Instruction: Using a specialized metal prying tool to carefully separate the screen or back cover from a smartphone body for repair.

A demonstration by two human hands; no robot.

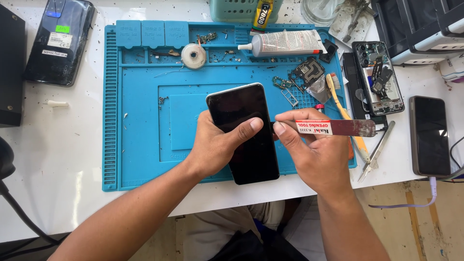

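Note:
A black smartphone (244, 118) with a dark screen is held over the blue work mat (140, 145). My left hand (215, 145) grips it from the left, thumb lying across the glass. My right hand (314, 154) holds a flat metal opening tool (350, 127) with a red and white label. The tool's thin end meets the phone's right edge by my left thumb tip.
A glue tube (285, 43), a tape roll (194, 56) and small parts lie on the mat's upper part. A toothbrush (345, 113), tweezers (377, 152), an opened phone (379, 77) and a charging phone (430, 135) sit to the right. Another phone (60, 41) lies upper left.

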